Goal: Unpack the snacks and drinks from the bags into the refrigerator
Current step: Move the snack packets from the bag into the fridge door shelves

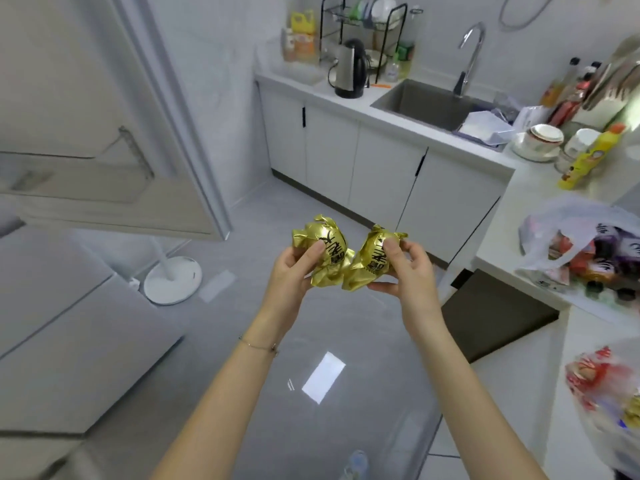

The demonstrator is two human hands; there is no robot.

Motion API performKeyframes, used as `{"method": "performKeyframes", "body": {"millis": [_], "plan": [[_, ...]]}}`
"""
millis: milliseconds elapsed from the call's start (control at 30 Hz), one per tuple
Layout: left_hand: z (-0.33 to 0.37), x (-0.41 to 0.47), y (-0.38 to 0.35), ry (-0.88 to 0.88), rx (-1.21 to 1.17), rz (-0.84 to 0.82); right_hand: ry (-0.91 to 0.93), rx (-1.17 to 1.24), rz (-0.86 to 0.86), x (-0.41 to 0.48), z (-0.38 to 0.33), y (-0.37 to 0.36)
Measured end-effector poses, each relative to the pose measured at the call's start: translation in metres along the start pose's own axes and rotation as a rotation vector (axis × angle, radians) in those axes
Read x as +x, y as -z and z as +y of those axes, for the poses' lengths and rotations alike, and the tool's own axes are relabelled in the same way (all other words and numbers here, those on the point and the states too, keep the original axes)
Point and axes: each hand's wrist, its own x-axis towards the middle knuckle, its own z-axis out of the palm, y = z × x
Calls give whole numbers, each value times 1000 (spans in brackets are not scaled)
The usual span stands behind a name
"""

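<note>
floor (263, 209): grey glossy tile | cabinets (381, 168): white | sink (426, 105): steel

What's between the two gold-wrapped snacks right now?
Nothing, per the head view. The left snack, in the left hand, and right snack, in the right hand, sit together, wrappers seemingly touching.

A black kettle (349, 72) stands left of the sink (415, 98), dish rack (397, 29) behind it.

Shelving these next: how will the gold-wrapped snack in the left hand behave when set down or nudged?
The gold-wrapped snack looks rounded under its foil, so it may roll if nudged. Its crinkled foil ends probably dent easily. The left hand holds it with fingers and thumb alone, so it is likely light.
</note>
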Motion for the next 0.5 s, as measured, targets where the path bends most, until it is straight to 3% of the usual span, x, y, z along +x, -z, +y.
{"method": "performKeyframes", "body": {"millis": [100, 500], "plan": [[10, -13, 26, -13, 41, 23, 16, -11, -8, -3, 6, -31], [107, -75, 262, -164, -16, 247, 21, -19, -231, -73, 21, -281]]}}
